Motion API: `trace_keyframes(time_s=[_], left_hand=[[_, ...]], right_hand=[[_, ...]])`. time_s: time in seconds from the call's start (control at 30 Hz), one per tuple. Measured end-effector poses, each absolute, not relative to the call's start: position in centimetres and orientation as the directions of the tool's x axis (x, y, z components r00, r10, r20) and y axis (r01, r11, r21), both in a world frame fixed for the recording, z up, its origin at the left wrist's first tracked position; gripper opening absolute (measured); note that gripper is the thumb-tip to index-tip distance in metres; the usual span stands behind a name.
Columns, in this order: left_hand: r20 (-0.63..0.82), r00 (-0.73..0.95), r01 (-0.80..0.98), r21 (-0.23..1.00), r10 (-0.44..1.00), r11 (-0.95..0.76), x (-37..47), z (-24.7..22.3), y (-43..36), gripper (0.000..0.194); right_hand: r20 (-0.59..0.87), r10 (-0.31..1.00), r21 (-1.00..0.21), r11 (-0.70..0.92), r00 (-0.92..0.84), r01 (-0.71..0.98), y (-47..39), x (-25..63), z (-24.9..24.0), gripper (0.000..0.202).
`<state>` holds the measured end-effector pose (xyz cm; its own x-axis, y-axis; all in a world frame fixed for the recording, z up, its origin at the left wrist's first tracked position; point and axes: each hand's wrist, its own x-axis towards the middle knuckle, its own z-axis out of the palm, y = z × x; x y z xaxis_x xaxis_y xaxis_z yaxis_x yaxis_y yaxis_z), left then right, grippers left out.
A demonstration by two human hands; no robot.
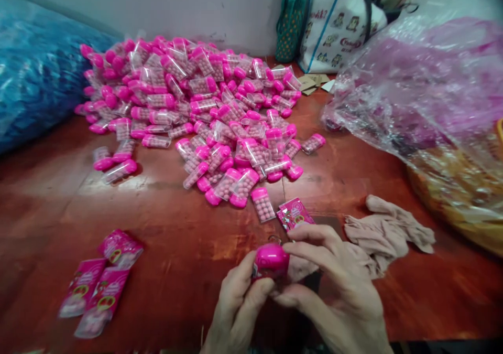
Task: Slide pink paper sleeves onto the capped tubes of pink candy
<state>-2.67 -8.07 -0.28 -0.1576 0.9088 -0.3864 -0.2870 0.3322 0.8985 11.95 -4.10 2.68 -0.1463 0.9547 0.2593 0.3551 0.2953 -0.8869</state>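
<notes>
Between my hands, near the table's front edge, is a small container with a glossy pink cap (pixel 271 261). My left hand (pixel 242 296) grips it from the left, thumb and fingers closed round its side. My right hand (pixel 334 286) is at its right side, with thumb and fingertips drawn in against it. Just beyond my fingers lies a flat printed pink sleeve (pixel 294 213), beside a clear container of pink balls (pixel 263 205). Three containers in printed pink wrappers (pixel 106 293) lie at the front left.
A big heap of pink-capped containers (pixel 196 92) covers the back of the red-brown table (pixel 165 249). A blue bag (pixel 43 71) stands left, clear plastic (pixel 424 86) right. Crumpled beige cloth (pixel 385 233) lies right of my hands. Bags (pixel 338 29) stand at the wall.
</notes>
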Motion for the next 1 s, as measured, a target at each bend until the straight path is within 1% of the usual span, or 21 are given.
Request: trace_keyframes(time_s=[0.07, 0.13, 0.23, 0.3, 0.37, 0.43, 0.47, 0.5, 0.57, 0.63, 0.7, 0.77, 0.83, 0.9, 1.0], left_hand=[[-0.38, -0.139, -0.251, 0.907, 0.915, 0.339, -2.6, -0.1, -8.3, 0.029], [-0.365, -0.066, -0.196, 0.917, 0.929, 0.347, -2.6, 0.2, -8.1, 0.027], [-0.375, 0.083, -0.152, 0.911, 0.923, 0.383, -2.7, 0.6, -7.5, 0.024], [-0.408, 0.144, -0.191, 0.882, 0.901, 0.43, -2.7, 0.7, -7.0, 0.024], [-0.425, 0.138, -0.311, 0.839, 0.895, 0.446, -2.6, 0.6, -6.7, 0.03], [-0.401, 0.094, -0.45, 0.8, 0.911, 0.398, -2.6, 0.6, -6.6, 0.035], [-0.381, 0.075, -0.495, 0.788, 0.921, 0.366, -2.6, 0.6, -6.6, 0.034], [-0.363, 0.073, -0.514, 0.785, 0.929, 0.347, -2.6, 0.6, -6.6, 0.032], [-0.35, 0.08, -0.504, 0.793, 0.933, 0.341, -2.7, 0.7, -6.6, 0.024], [-0.377, 0.049, -0.493, 0.797, 0.925, 0.35, -2.6, 0.7, -6.7, 0.021], [-0.416, -0.012, -0.508, 0.786, 0.909, 0.353, -2.4, 0.7, -6.8, 0.023], [-0.446, -0.064, -0.516, 0.78, 0.893, 0.353, -2.2, 0.7, -6.7, 0.024], [-0.458, -0.114, -0.506, 0.791, 0.882, 0.345, -2.0, 0.7, -6.6, 0.02], [-0.445, -0.157, -0.48, 0.815, 0.881, 0.326, -1.9, 0.8, -6.5, 0.017], [-0.39, -0.204, -0.429, 0.86, 0.898, 0.276, -1.5, 1.1, -6.5, 0.015]], right_hand=[[0.264, 0.939, -0.863, 0.332, -0.22, 0.38, -3.7, 11.6, 2.9, 0.022], [0.247, 0.936, -0.863, 0.331, -0.252, 0.381, -3.6, 11.4, 2.9, 0.016], [0.169, 0.952, -0.898, 0.255, -0.254, 0.359, -3.8, 11.2, 2.7, 0.017], [0.09, 0.97, -0.933, 0.162, -0.227, 0.321, -3.9, 11.2, 2.5, 0.018], [-0.028, 0.989, -0.972, 0.006, -0.144, 0.233, -3.9, 11.4, 2.2, 0.016], [-0.188, 0.981, -0.98, -0.183, -0.056, 0.083, -3.7, 11.6, 1.7, 0.014], [-0.262, 0.964, -0.965, -0.263, -0.036, -0.009, -3.5, 11.8, 1.4, 0.016], [-0.323, 0.946, -0.941, -0.324, -0.032, -0.101, -3.3, 11.9, 1.1, 0.017], [-0.395, 0.918, -0.883, -0.393, -0.048, -0.255, -2.9, 12.1, 0.5, 0.021], [-0.427, 0.903, -0.838, -0.418, -0.055, -0.35, -2.7, 12.0, 0.1, 0.024], [-0.434, 0.899, -0.823, -0.419, -0.052, -0.383, -2.7, 11.9, -0.2, 0.024], [-0.421, 0.905, -0.831, -0.409, -0.053, -0.378, -2.9, 11.6, -0.3, 0.023], [-0.395, 0.918, -0.853, -0.382, -0.04, -0.356, -3.2, 11.4, -0.3, 0.021], [-0.371, 0.928, -0.873, -0.356, -0.02, -0.333, -3.3, 11.2, -0.4, 0.019], [-0.353, 0.935, -0.885, -0.334, 0.0, -0.324, -3.3, 11.0, -0.8, 0.016]])
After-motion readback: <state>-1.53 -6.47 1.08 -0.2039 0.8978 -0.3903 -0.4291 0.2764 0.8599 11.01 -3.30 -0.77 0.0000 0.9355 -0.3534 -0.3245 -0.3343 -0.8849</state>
